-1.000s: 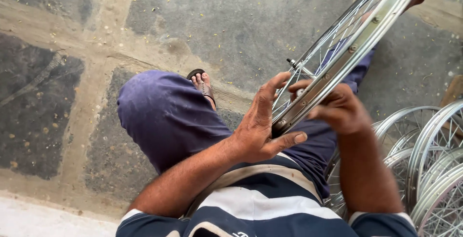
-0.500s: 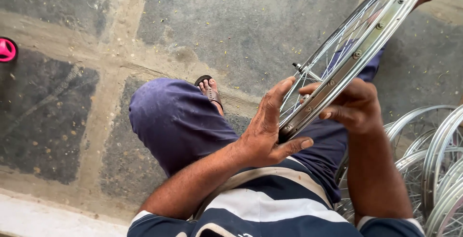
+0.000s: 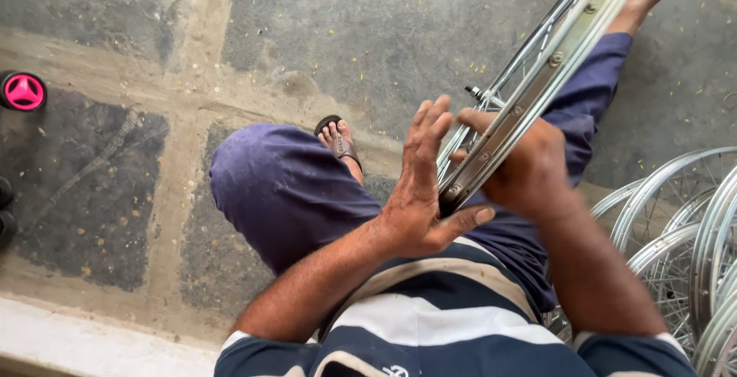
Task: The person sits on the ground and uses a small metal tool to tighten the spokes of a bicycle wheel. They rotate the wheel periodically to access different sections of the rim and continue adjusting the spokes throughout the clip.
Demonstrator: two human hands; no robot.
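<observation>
A silver spoked bicycle wheel rim (image 3: 554, 56) stands on edge across my lap, running from my hands up to the top right. My right hand (image 3: 523, 170) is curled around the rim's lower end. My left hand (image 3: 421, 185) lies flat against the rim's left side, fingers straight and spread, thumb under its bottom edge. My legs in purple trousers (image 3: 288, 193) are folded beneath, and a sandalled foot (image 3: 338, 140) shows beside my left knee.
A pile of several more silver spoked rims (image 3: 683, 246) lies at the right edge. A small pink and black wheel (image 3: 23, 91) sits on the stone paved floor at the far left. A pale kerb (image 3: 92, 342) runs along the bottom left.
My left hand's fingers have straightened and moved up along the rim. The view has shifted right and down, bringing the pink wheel into sight at the left.
</observation>
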